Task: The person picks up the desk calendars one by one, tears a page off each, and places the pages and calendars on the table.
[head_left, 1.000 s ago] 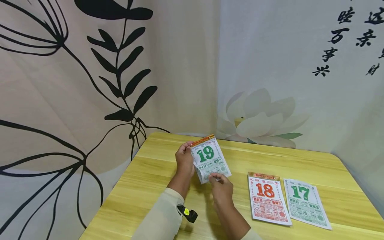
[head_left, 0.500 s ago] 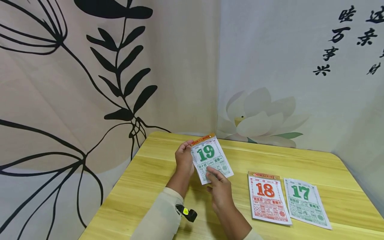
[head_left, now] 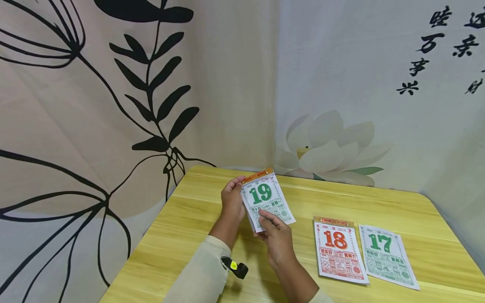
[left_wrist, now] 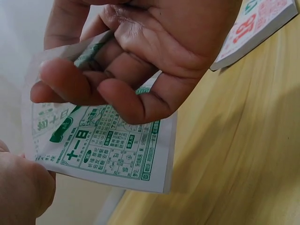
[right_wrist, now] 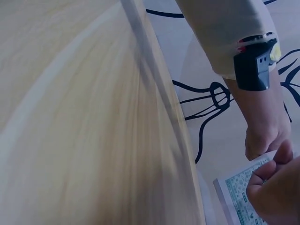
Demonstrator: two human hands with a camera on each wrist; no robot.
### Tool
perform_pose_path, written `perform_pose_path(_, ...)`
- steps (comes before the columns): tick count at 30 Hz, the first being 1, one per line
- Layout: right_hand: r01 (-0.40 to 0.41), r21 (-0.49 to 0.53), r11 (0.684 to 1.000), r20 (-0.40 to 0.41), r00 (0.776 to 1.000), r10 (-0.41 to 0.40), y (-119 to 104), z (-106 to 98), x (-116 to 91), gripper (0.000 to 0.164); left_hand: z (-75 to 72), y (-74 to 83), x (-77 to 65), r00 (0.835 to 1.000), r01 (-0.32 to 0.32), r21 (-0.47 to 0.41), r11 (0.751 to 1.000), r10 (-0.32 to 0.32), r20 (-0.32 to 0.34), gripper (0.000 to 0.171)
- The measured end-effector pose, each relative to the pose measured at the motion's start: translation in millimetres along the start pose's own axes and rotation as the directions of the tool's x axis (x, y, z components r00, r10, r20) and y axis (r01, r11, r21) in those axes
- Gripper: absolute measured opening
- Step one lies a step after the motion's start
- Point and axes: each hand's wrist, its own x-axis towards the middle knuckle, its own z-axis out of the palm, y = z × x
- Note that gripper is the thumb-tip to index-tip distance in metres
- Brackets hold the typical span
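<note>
A tear-off calendar point(head_left: 261, 194) with a green 19 and an orange-gold top band is held up, tilted, above the table. My left hand point(head_left: 232, 203) grips its upper left edge. At the lower edge my right hand point(head_left: 279, 242) pinches the top sheet, forefinger and thumb showing on the front. In the left wrist view, the lifted sheet point(left_wrist: 44, 101) runs between the right hand's point(left_wrist: 136, 61) fingers, and a green-printed page point(left_wrist: 117, 154) shows beneath it. The right wrist view catches only a part of the calendar point(right_wrist: 243, 201) beside both hands.
To the right on the wooden table point(head_left: 178, 227) lies a second calendar pad point(head_left: 339, 252) with a red 18. A loose sheet point(head_left: 388, 256) with a green 17 lies against its right side. A printed curtain point(head_left: 235, 84) stands behind the table.
The sheet's lower left corner was curled up one second ago, then lay flatter. My right hand has shifted slightly up and left, its forefinger now over the sheet. The left hand keeps its grip.
</note>
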Motion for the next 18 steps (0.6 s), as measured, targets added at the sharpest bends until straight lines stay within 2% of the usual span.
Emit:
perform_pose_path(9, -0.004, -0.014, 1.0, -0.009, 1.0, 0.003, -3.7, 0.4, -0.3, 0.031, -3.1, -1.5, 2.0, 0.999, 0.038, -0.016, 0.999, -0.037, 0.02, 0.028)
perform_pose_path(18, -0.015, -0.009, 1.0, -0.007, 1.0, 0.015, -8.9, 0.8, -2.2, 0.032, -5.1, -1.5, 1.2, 0.998, 0.048, 0.008, 0.999, -0.048, 0.027, 0.029)
